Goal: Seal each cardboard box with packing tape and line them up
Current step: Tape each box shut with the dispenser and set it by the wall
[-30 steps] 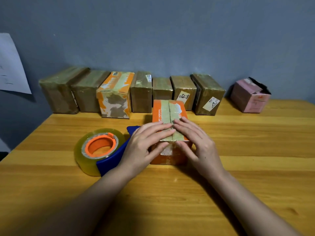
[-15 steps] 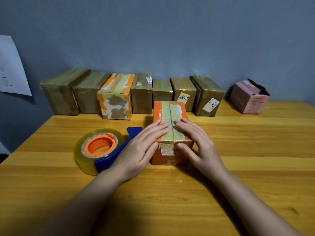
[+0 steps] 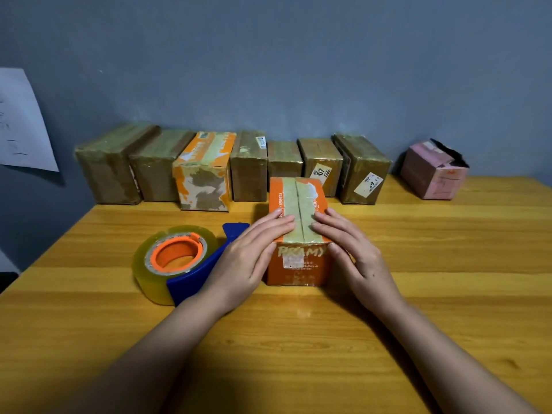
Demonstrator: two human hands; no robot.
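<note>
At the far left a sheet of paper hangs on the grey wall. On the wooden desk a tape dispenser with a blue body and an orange core lies flat, just beside the left hand. That hand's grip is loose: its fingers lie straight across the left half of the orange box's top, thumb against the near left edge. The orange box stands in the middle of the desk, its long axis running away from the person toward the wall, the short printed end facing the camera; a strip of tape runs along the top seam. The right hand mirrors this, fingers flat on the right half. Behind, a row of taped boxes lines the wall, and a pink box sits apart at the right.
</note>
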